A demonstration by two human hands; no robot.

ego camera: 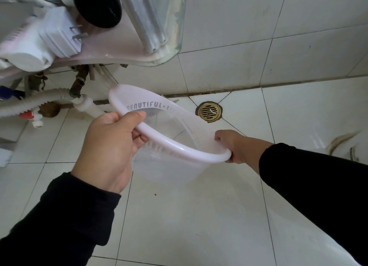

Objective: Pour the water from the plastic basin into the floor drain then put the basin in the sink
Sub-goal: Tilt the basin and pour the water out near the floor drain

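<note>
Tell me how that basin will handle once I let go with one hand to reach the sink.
The basin looks thin and translucent, so probably light and slightly flexible. Its smooth rim may be slippery if wet. Held only by the left hand, it would likely sag.

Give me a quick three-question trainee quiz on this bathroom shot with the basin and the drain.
1. True or false: both hands grip the rim of the plastic basin.
2. The brass floor drain lies: A) beyond the basin, near the wall; B) directly under the left hand; C) inside the basin.
3. Fill in: the right hand wears a ____ sleeve.

Key: 1 true; 2 A; 3 black.
</note>
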